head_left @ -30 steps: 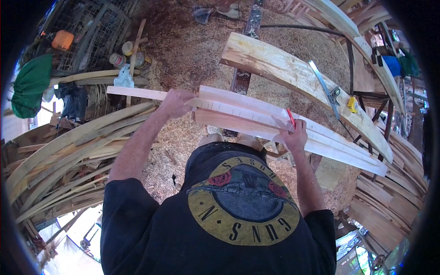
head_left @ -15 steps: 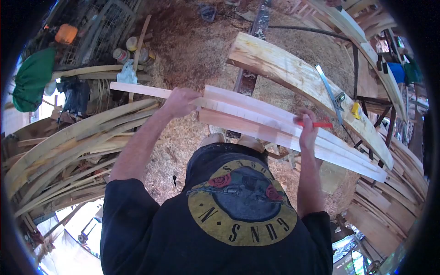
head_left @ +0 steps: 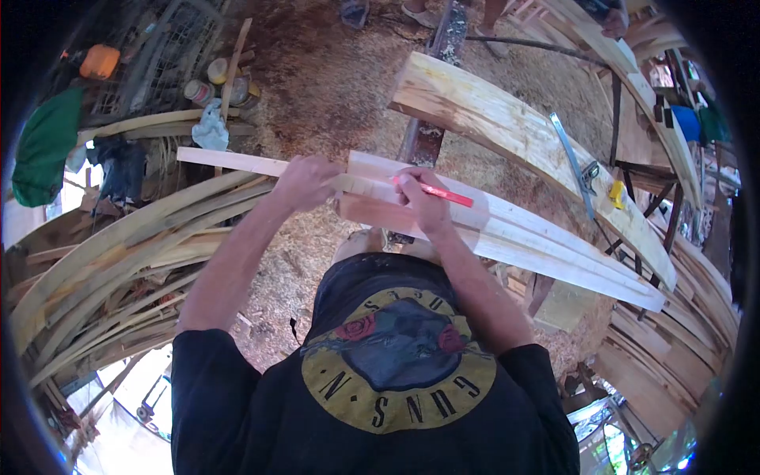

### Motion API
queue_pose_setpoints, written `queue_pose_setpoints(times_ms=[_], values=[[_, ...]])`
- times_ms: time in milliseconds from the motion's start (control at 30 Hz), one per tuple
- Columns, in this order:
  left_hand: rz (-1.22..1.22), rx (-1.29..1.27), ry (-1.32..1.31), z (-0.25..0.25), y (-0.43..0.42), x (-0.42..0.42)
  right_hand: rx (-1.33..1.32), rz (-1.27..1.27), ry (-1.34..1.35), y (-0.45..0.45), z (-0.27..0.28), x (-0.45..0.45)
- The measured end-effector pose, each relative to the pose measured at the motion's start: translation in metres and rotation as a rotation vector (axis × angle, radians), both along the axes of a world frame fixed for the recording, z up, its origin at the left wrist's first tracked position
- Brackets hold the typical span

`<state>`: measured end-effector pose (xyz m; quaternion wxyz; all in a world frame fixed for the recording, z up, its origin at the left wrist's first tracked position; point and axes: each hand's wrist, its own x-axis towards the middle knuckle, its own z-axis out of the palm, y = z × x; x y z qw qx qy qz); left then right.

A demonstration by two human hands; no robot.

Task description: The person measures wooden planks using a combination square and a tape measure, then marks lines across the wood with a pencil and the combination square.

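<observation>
My left hand (head_left: 306, 182) is closed around a thin wooden strip (head_left: 226, 160), whose free end sticks out to the left. The strip runs on along a pale wooden plank (head_left: 538, 229) in front of me. In my right hand (head_left: 426, 207) is a red carpenter's pencil (head_left: 439, 192), gripped between thumb and fingers. That hand rests over the plank near its left end, a short way right of my left hand. The pencil's writing tip is hard to make out.
Beyond the plank lies a thick curved board (head_left: 491, 115) bearing a metal combination square (head_left: 576, 166) and a yellow tape measure (head_left: 617, 195). Curved timbers (head_left: 134, 253) are stacked at left. Jars (head_left: 199, 92) stand at upper left. Another person's feet (head_left: 422, 14) show at the top.
My right hand has moved left along the plank with the pencil, close to my left hand. My left hand still grips the strip. More of another person's legs and a hand show at the top.
</observation>
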<state>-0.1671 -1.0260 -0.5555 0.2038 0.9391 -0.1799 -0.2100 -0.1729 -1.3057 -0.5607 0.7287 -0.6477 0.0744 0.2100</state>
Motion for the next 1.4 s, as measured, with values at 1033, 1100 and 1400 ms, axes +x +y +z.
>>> queue_pose_setpoints(times_ms=[1033, 1100, 1400], values=[[0.042, -0.073, -0.040, 0.003, 0.000, -0.003, -0.351, 0.190, -0.355, 0.017, -0.009, 0.013], [0.048, -0.107, -0.078, -0.003, 0.001, -0.005, -0.367, 0.188, -0.356, 0.017, -0.007, 0.013], [0.050, -0.031, -0.013, 0.005, -0.002, -0.004, -0.348, 0.172, -0.364, 0.017, -0.013, 0.012]])
